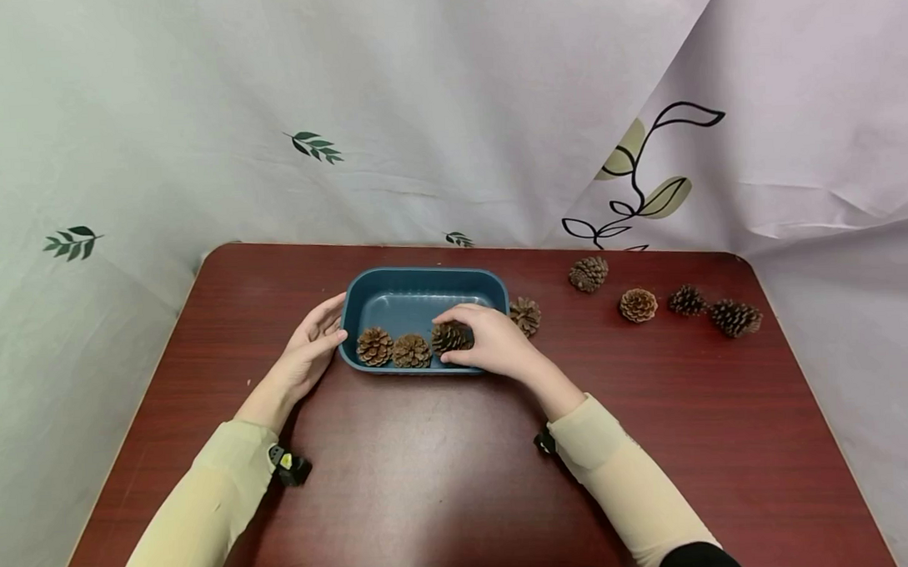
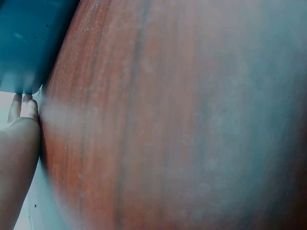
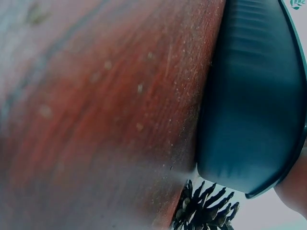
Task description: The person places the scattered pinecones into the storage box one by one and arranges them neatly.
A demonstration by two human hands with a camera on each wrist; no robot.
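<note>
A dark blue rectangular box (image 1: pixel 424 276) stands on the table, its near side holding two brown pine cones, one at the left (image 1: pixel 374 346) and one in the middle (image 1: pixel 412 351). Inside the box at the right, my right hand (image 1: pixel 493 340) holds a darker pine cone (image 1: pixel 450 338) between thumb and fingers, the hand reaching over the near right rim. Against the box's left end rests my left hand (image 1: pixel 309 347), fingers along the outer wall and thumb at the rim. In the left wrist view the fingers (image 2: pixel 29 108) of that hand touch the blue wall.
Just right of the box lies another pine cone (image 1: pixel 527 315), partly hidden by the right hand. Farther right on the reddish-brown table (image 1: pixel 654 410) are several more pine cones, among them a dark one (image 1: pixel 735 318) near the edge. A patterned cloth (image 1: pixel 419 151) hangs behind.
</note>
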